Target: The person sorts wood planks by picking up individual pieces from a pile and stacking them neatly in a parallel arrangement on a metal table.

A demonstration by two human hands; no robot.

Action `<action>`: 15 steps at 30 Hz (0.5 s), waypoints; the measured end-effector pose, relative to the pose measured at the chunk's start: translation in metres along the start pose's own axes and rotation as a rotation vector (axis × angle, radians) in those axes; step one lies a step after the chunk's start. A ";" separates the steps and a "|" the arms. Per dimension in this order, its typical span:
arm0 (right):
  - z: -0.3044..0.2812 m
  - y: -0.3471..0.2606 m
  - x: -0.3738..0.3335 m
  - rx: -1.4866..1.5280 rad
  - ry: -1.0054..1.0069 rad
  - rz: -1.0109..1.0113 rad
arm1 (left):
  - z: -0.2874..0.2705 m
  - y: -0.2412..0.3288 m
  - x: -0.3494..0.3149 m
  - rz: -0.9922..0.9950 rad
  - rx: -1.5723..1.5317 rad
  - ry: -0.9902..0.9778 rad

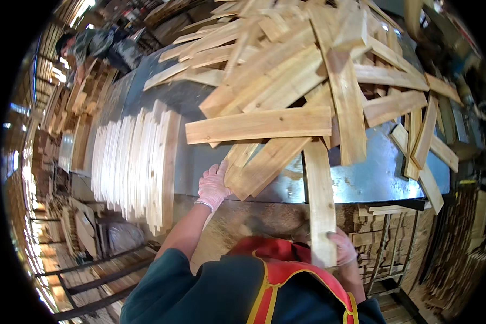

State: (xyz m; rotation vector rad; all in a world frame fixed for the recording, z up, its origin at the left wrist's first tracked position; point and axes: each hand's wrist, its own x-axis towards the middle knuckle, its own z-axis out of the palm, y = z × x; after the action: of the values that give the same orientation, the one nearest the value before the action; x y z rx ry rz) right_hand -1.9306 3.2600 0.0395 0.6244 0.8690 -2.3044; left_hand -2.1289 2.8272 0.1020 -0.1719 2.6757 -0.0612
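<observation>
1. At your twelve o'clock, a plank heap [286, 67] lies on the table [187, 174].
2. At your ten, left of the heap, a plank row [140, 164] rests there.
3. Toward your three, stacked wood [399, 237].

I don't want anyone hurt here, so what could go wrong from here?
The crisscrossed pile of planks could slide if the plank in the right hand is pulled. The left hand, at the pile's near edge, might get pinched. The row of boards on the left might get knocked off, since its near ends overhang the metal tabletop.
</observation>
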 end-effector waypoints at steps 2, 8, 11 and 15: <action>0.063 0.012 0.033 -0.095 0.040 0.000 | -0.005 -0.027 -0.013 -0.050 -0.069 -0.040; 0.156 0.054 0.151 -0.616 0.095 0.079 | 0.010 -0.127 -0.028 -0.084 -0.189 -0.041; 0.211 0.073 0.169 -0.524 0.287 -0.081 | 0.003 -0.143 -0.023 -0.172 -0.290 -0.020; 0.208 0.063 0.178 -0.721 0.318 -0.028 | 0.012 -0.155 -0.022 -0.147 -0.318 0.011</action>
State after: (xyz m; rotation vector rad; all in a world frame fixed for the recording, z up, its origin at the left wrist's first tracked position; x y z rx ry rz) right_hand -2.0601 3.0104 0.0466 0.6453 1.7449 -1.7387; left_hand -2.0865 2.6761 0.1126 -0.4682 2.6633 0.3196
